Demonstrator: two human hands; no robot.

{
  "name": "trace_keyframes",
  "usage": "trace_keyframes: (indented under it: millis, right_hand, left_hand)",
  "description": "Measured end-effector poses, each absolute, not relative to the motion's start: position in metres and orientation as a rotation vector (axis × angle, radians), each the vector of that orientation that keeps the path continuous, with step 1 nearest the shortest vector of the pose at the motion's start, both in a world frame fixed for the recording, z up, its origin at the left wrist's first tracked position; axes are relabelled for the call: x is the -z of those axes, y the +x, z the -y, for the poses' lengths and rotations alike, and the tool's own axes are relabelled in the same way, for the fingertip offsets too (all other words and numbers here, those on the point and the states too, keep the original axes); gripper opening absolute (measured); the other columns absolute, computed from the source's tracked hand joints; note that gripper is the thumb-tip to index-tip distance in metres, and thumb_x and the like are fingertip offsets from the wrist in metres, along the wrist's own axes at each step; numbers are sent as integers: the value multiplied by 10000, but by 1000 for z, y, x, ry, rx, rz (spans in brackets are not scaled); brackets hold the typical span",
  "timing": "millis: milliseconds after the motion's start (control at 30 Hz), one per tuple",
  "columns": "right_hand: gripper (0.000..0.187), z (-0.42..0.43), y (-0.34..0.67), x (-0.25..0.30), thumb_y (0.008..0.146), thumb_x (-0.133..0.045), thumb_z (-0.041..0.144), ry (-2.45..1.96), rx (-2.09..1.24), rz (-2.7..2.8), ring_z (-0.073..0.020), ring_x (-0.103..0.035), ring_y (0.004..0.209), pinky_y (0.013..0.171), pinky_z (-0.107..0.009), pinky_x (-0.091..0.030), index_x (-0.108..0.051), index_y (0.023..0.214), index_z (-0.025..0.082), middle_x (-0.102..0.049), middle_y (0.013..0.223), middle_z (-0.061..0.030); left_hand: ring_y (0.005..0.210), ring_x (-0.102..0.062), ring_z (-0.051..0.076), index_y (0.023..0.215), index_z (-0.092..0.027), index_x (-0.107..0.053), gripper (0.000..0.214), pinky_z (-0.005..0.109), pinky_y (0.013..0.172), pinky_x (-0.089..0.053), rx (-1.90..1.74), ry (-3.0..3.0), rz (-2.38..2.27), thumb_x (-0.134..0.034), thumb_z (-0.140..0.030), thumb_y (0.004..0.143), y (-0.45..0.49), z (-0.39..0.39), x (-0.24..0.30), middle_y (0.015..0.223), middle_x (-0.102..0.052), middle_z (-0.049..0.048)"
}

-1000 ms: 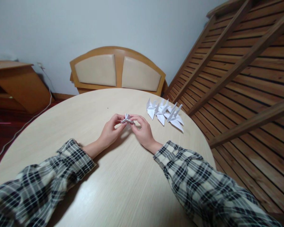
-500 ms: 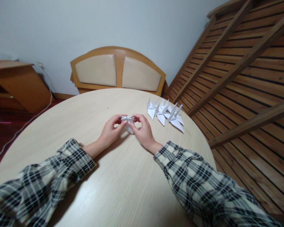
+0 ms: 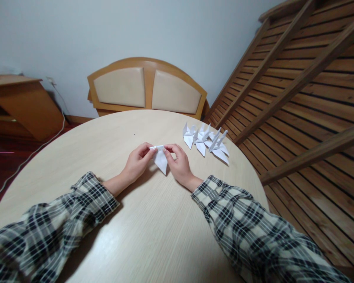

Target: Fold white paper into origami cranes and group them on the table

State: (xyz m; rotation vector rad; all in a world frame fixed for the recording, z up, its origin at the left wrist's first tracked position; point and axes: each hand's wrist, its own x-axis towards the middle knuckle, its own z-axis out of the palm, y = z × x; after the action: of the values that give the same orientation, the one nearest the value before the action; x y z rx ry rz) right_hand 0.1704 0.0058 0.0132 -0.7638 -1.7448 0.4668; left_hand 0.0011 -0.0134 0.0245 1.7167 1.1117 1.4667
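A small piece of folded white paper [image 3: 160, 160] is held above the middle of the round table, its pointed end hanging toward me. My left hand [image 3: 138, 162] pinches its upper left corner between thumb and fingers. At the upper right corner, my right hand [image 3: 179, 164] grips it the same way. The paper's top edge runs straight between the two thumbs, and its far side is hidden. Several finished white paper cranes [image 3: 201, 141] stand in a cluster to the right, beyond my right hand.
The round pale wooden table [image 3: 153, 228] fills the foreground. Behind it rises a padded wooden headboard [image 3: 149, 88]. Brown slatted wood panels [image 3: 297, 86] lean on the right. A wooden desk [image 3: 23, 106] stands at the left, with a white cable [image 3: 26, 159] along the floor.
The paper's near flap now shows as a larger, flatter point hanging toward me. My thumbs have spread apart to its two upper corners. The cranes have not moved.
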Motion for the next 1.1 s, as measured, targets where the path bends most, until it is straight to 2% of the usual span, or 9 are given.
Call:
trace_keyframes:
  millis: [200, 400, 567, 833, 1033, 1100]
  right_hand:
    - [157, -4, 171, -13, 983, -515, 299, -725, -575, 1765, -190, -650, 955, 887, -398, -529, -632, 1083, 267, -702, 1068, -44]
    - [293, -3, 170, -11, 944, -579, 351, -711, -620, 1787, -187, -626, 893, 916, -409, -522, -573, 1224, 261, -646, 917, -22]
    - [347, -1, 170, -12, 912, -615, 303, -686, -626, 1819, -185, -617, 908, 943, -420, -510, -546, 1251, 276, -619, 950, -21]
    - [412, -4, 170, -9, 866, -578, 173, -680, -662, 1850, -180, -608, 893, 921, -420, -520, -527, 1264, 270, -604, 938, -16]
    - [515, -3, 171, -6, 827, -581, 111, -709, -637, 1851, -153, -602, 860, 915, -432, -546, -530, 1304, 299, -531, 1169, -58]
    - [471, -3, 170, -6, 827, -598, 116, -701, -624, 1856, -161, -605, 918, 919, -423, -555, -575, 1255, 312, -507, 1187, -55]
  left_hand:
    - [575, -489, 126, 801, -176, -642, 215, 255, 534, -395, -1402, 1419, -1034, -650, -386, 842, 2, 9, -23, 669, -580, -4]
    - [513, -452, 95, 751, -142, -663, 224, 223, 470, -323, -1389, 1213, -1016, -710, -359, 779, 3, 9, -24, 614, -560, -5]
    - [528, -463, 100, 754, -136, -670, 210, 234, 487, -339, -1398, 1178, -1006, -717, -341, 759, 4, 11, -26, 640, -586, 9]
    - [576, -503, 124, 786, -139, -678, 208, 260, 532, -358, -1397, 1242, -1046, -709, -345, 784, 0, 7, -19, 676, -613, 23]
    - [606, -520, 126, 788, -140, -684, 209, 255, 556, -376, -1418, 1221, -1064, -713, -347, 775, 0, 5, -18, 702, -626, 17]
    - [623, -536, 132, 807, -138, -696, 216, 257, 570, -391, -1406, 1212, -1059, -718, -348, 766, 0, 6, -18, 728, -648, 26]
